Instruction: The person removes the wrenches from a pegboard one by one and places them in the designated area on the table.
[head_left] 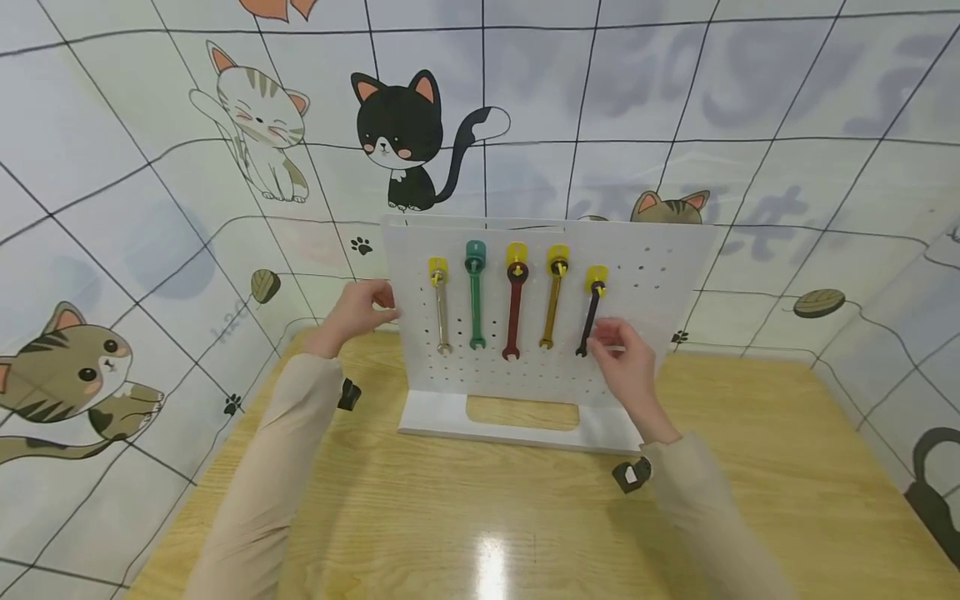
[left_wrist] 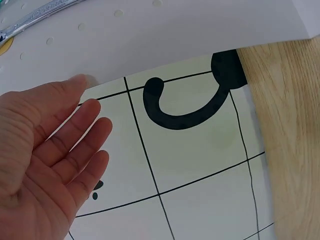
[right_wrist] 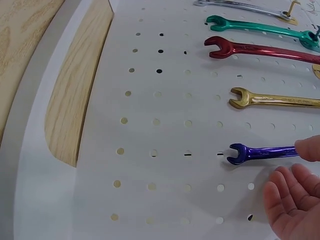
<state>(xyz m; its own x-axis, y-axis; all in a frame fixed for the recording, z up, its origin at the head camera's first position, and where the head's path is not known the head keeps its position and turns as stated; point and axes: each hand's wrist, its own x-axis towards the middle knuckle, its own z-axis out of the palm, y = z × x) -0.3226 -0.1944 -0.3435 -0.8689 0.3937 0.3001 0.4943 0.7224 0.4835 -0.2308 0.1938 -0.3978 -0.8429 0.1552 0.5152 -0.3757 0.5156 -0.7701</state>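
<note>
A white pegboard (head_left: 540, 367) stands upright on its base, with several wrenches hanging in a row. At its left edge my left hand (head_left: 362, 310) pinches the board, thumb (left_wrist: 75, 86) on the front face; the index finger is hidden, and the other fingers lie loosely bent beside the edge. At the far right of the row, my right hand (head_left: 626, 358) pinches the shaft of a small purple wrench (right_wrist: 265, 153), with the thumb over it; its index finger is hidden in the right wrist view. This wrench hangs from a yellow hook (head_left: 597, 275).
Left of the purple wrench hang a gold wrench (head_left: 552, 310), a red wrench (head_left: 514, 317), a green wrench (head_left: 476, 308) and a silver wrench (head_left: 442, 317). Small black objects lie on the wooden table (head_left: 420, 508) by each forearm. A cat-patterned sheet (head_left: 540, 108) stands behind.
</note>
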